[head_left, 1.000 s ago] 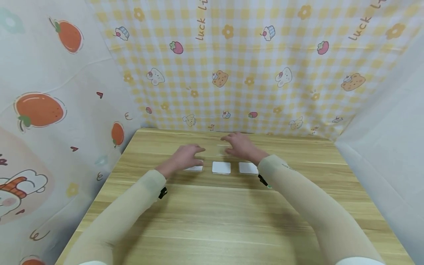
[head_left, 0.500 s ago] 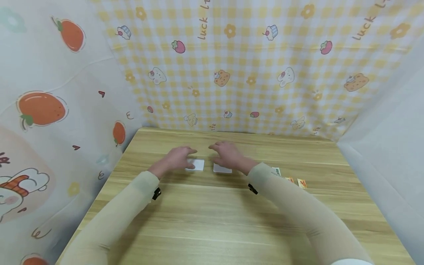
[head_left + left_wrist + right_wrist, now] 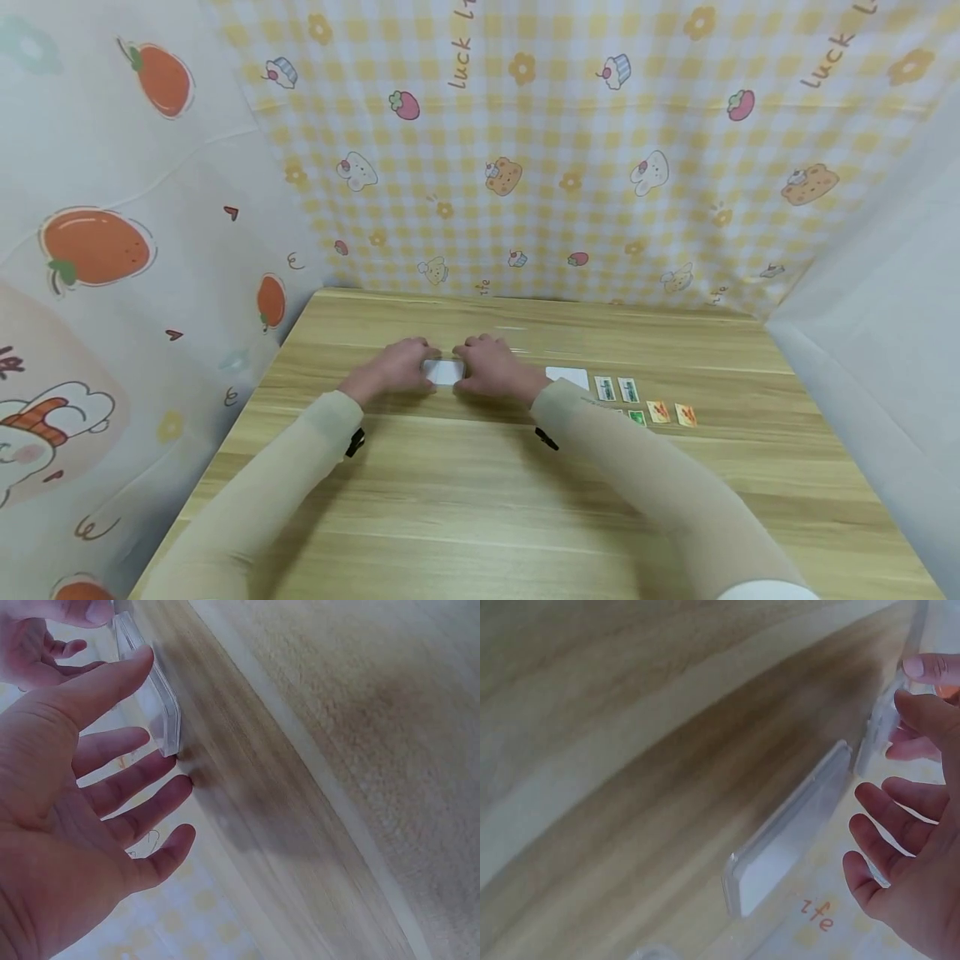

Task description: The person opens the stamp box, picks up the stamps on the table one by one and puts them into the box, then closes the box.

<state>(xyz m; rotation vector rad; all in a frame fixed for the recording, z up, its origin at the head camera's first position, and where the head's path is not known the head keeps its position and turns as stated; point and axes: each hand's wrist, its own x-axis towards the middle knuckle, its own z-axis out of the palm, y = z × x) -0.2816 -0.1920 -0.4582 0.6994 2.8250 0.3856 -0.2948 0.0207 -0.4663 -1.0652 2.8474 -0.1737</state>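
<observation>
In the head view, my left hand and my right hand flank a flat clear case with a white face, one at each end. From the left wrist, my thumb lies on the near edge of this clear case, with fingertips at its far side and corner. My right thumb meets the case's near edge in the right wrist view, and the other fingers are bent around the far side. Another white-faced case lies beside it, hidden by my right hand in the head view.
A further white-faced case lies right of the right hand. Several small stamp-like pictures are laid out farther right on the wooden table. Faint clear sheets lie behind. Patterned cloth hangs at the back.
My right hand has come from the back of the table to the left and down to the leftmost case. My left hand has closed in on that case's other end. Several stamp-like pictures came into view.
</observation>
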